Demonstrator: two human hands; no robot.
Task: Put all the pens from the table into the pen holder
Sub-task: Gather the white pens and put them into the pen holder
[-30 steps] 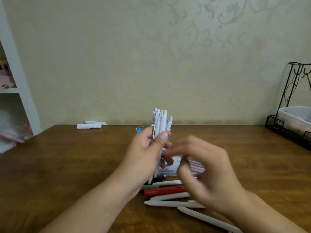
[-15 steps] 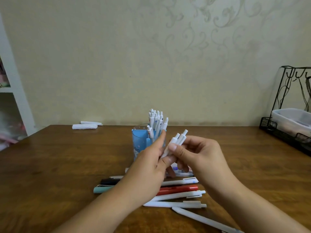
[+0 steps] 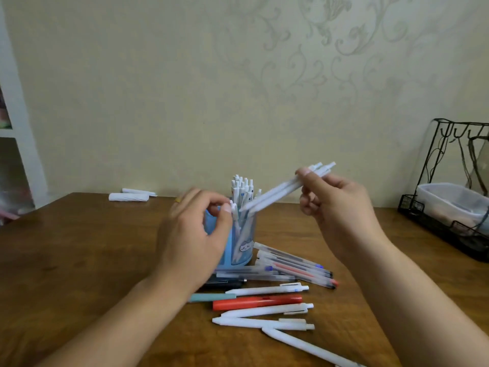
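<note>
A: Right hand, raised right of the pen holder: fingers and thumb curled round two white pens, held side by side. Pens slanted, clicker ends up and to the right, tips down and to the left, just above the holder's rim.

B: Left hand: in front of the holder's left side, blurred. Thumb and forefinger pinching the top of one white pen standing at the rim. Remaining fingers curled loosely.

A: Pen holder: pale blue, round, part translucent, upright on the wooden table, near centre. Inside, a cluster of white pens, clicker ends up.

B: On the table, just right of and touching the holder's base: a fan of clear capped pens, caps blue, black and red. In front of the base: more clear pens, then a dark pen, mostly hidden behind the left wrist.

A: Nearer the viewer, lying roughly parallel: a white pen, a teal pen, a red pen, three further white pens, the nearest running off toward the lower edge.

B: Background: two white rolled items at the far left table edge; black wire rack holding a clear plastic tub, far right; white shelf unit, far left; patterned wall.
</note>
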